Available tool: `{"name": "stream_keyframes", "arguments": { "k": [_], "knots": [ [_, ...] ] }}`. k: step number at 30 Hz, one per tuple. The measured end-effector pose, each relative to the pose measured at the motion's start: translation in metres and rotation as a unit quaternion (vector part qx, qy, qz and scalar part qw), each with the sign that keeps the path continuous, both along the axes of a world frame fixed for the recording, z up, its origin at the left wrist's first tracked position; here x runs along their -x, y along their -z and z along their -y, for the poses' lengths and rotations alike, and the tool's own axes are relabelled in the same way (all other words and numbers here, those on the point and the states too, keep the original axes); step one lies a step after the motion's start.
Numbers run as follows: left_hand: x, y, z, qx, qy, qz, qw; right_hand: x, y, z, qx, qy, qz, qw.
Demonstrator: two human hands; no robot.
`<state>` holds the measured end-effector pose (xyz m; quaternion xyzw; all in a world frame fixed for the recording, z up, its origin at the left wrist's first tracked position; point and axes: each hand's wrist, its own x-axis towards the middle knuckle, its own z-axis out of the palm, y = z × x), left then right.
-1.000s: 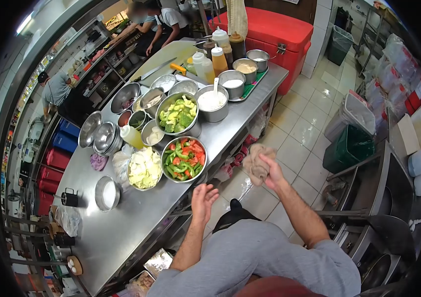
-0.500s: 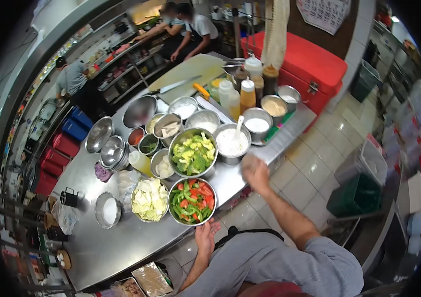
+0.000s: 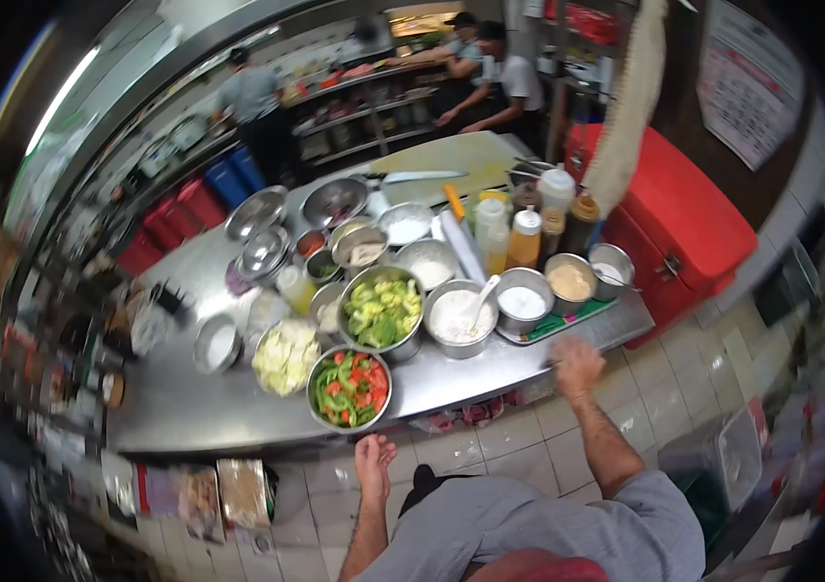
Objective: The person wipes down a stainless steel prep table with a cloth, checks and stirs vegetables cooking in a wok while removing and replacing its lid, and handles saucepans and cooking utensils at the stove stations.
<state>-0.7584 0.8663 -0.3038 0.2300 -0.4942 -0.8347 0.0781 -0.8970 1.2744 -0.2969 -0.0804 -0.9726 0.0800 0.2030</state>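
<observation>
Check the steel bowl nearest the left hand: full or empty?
Full, or nearly: the steel bowl shows green pepper strips and red chunks piled close to its rim.

Commercial kitchen: steel counter (image 3: pixel 204 412), cut peppers (image 3: pixel 349 390), broccoli (image 3: pixel 380 312), squeeze bottles (image 3: pixel 525 241).

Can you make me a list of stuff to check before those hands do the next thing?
1. Left hand free: ok. It is open near the pepper bowl and looks empty.
2. Right hand free: cannot tell. It is blurry, and its palm is hidden.
3. Pepper bowl well back from the table's front edge: not ok. It sits close to it.
4. Long knife away from the hands: ok. It lies on the far side.
5. Orange sauce bottle standing up: ok. It is upright.
</observation>
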Motion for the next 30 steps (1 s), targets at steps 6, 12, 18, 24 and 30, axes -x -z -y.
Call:
{"name": "stream_keyframes", "arguments": {
  "k": [6,12,18,24,30],
  "knots": [
    [-0.075,0.08,0.025,0.21,0.083,0.188,0.956,0.016,-0.024,-0.075,-0.028,0.058,-0.051,0.997],
    [-0.251,0.159,0.071,0.41,0.174,0.446,0.777,-0.01,-0.015,-0.034,-0.023,0.102,0.036,0.994],
    [-0.352,0.171,0.078,0.3,0.099,0.557,0.768,-0.088,0.016,0.131,0.722,-0.043,0.26,0.639],
    [-0.33,0.191,0.112,0.302,0.03,0.415,0.857,-0.148,-0.026,0.324,0.702,-0.154,0.598,0.355],
    [-0.343,0.176,0.197,0.283,-0.055,0.36,0.887,-0.126,-0.058,0.468,0.666,-0.289,0.523,0.447]
  ]
}}
